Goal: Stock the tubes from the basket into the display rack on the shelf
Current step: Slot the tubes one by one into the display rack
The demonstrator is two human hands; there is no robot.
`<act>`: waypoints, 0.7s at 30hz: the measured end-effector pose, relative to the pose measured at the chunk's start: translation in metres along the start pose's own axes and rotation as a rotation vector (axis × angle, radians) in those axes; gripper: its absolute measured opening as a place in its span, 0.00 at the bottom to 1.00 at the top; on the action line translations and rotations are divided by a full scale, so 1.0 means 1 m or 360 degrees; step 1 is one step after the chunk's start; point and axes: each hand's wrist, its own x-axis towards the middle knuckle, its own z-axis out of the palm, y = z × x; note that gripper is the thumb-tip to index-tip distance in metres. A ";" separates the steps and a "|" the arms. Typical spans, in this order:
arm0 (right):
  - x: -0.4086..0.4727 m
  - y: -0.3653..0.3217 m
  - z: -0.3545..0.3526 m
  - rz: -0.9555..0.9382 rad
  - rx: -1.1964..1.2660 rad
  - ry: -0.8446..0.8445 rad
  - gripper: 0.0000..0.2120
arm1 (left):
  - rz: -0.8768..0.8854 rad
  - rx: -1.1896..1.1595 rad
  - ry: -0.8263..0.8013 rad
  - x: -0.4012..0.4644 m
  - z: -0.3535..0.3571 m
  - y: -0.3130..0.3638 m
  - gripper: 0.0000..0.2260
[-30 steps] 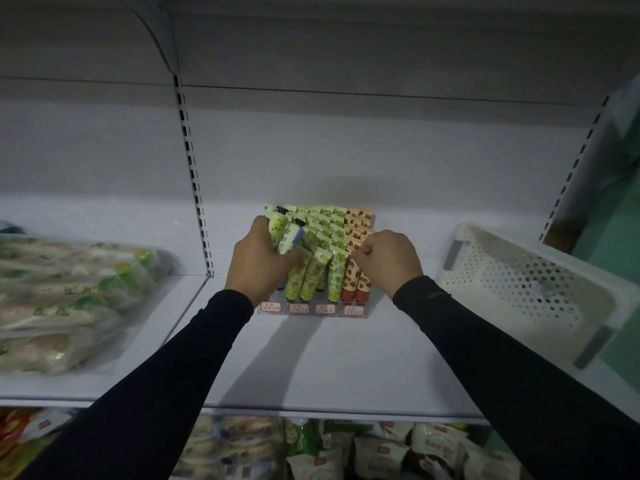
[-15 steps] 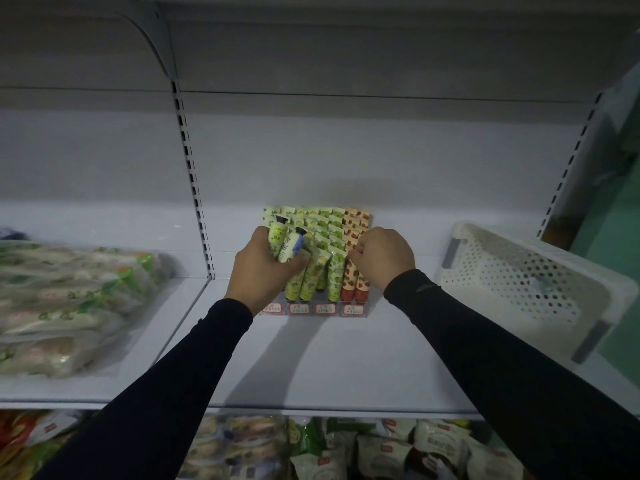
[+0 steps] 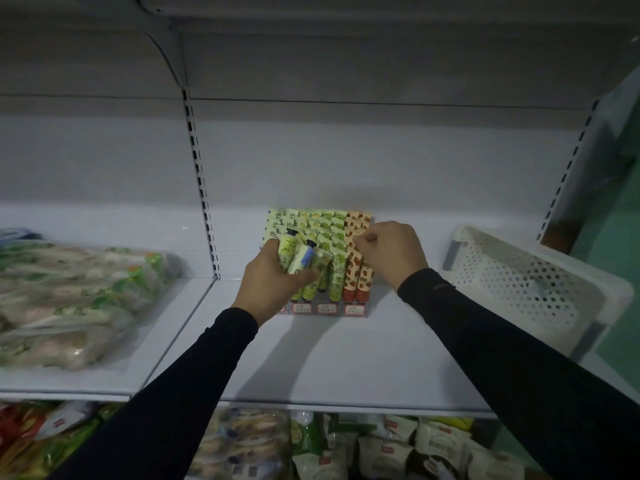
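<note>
A small display rack point(image 3: 327, 309) stands at the back of the white shelf point(image 3: 346, 362), filled with rows of green tubes and a right column of red-patterned tubes point(image 3: 356, 277). My left hand point(image 3: 273, 282) covers the rack's left side and grips two tubes point(image 3: 296, 254) with black caps, one green-labelled and one with a blue label. My right hand point(image 3: 391, 252) is over the rack's upper right, fingers pinched on the top of a red-patterned tube. The white perforated basket point(image 3: 519, 282) lies tipped on the shelf to the right; its contents are hidden.
Clear bags of packaged food point(image 3: 76, 299) fill the shelf section on the left, past a slotted upright point(image 3: 202, 188). The lower shelf holds more packaged goods point(image 3: 381, 448). A green wall point(image 3: 620, 254) sits beyond the basket.
Both hands have stayed at the rack. My right hand has shifted slightly up and right along the red column; my left still holds the two tubes.
</note>
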 end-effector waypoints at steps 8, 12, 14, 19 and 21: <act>-0.042 -0.021 -0.017 0.0093 0.0805 -0.0328 0.13 | -0.0135 -0.0471 -0.0049 -0.003 0.012 0.005 0.09; -0.056 -0.026 -0.010 0.0212 0.1171 -0.0940 0.18 | -0.0360 -0.0941 -0.0110 -0.010 0.015 0.010 0.10; -0.059 -0.026 -0.007 0.0228 0.1265 -0.1119 0.19 | -0.0416 -0.1060 -0.0111 -0.009 0.017 0.010 0.12; -0.062 -0.026 -0.004 0.0318 0.1430 -0.1086 0.07 | -0.0430 -0.1158 -0.0090 -0.010 0.018 0.007 0.14; -0.058 -0.020 -0.005 0.0334 0.1403 -0.1072 0.08 | -0.0432 -0.1116 -0.0048 -0.010 0.016 0.004 0.11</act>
